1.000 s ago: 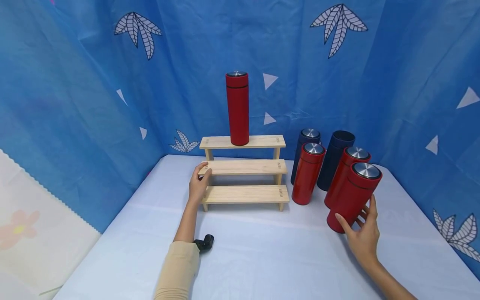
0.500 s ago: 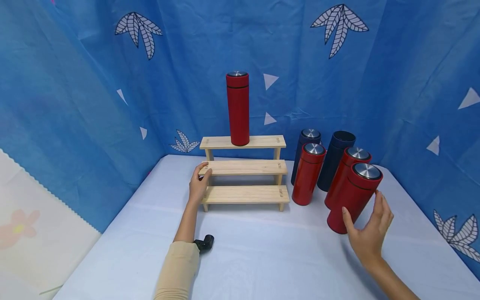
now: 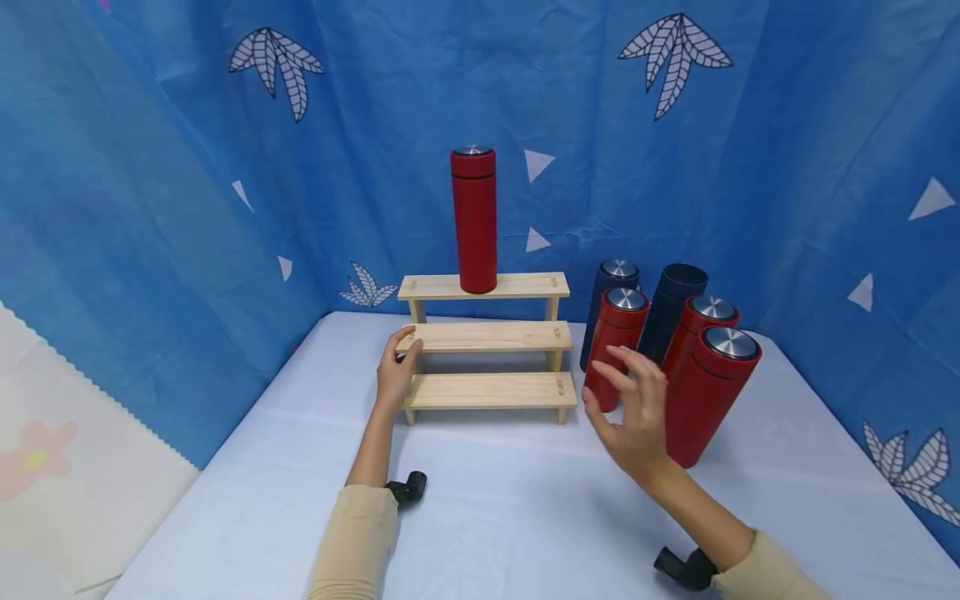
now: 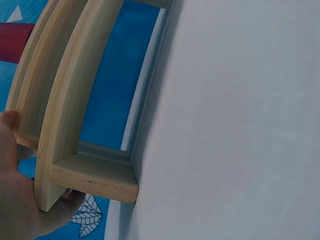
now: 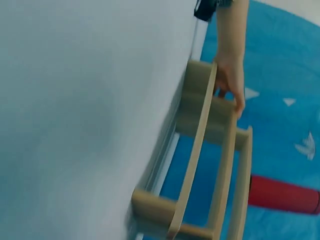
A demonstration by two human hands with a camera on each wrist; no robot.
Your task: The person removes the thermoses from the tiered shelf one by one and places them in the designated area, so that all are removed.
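Observation:
My left hand (image 3: 395, 371) grips the left end of a three-step wooden shelf (image 3: 487, 336), at its middle step. The left wrist view shows the thumb on the shelf's edge and fingers underneath. One tall red thermos (image 3: 474, 223) stands upright on the top step. My right hand (image 3: 633, 412) hovers over the table with spread, bent fingers and holds nothing. Behind its fingers stands a shorter red thermos (image 3: 624, 321), partly covered. A large red thermos (image 3: 708, 400) stands just right of that hand, with another red thermos (image 3: 708, 315) behind it.
Two dark blue thermoses, one with a steel lid (image 3: 617, 273) and one with a dark top (image 3: 684, 287), stand at the back right. Blue curtains (image 3: 375, 125) close off the back and sides of the white-covered table (image 3: 510, 508).
My right hand has let go of the large red thermos and moved left, in front of the shorter red one. My left hand stays on the shelf.

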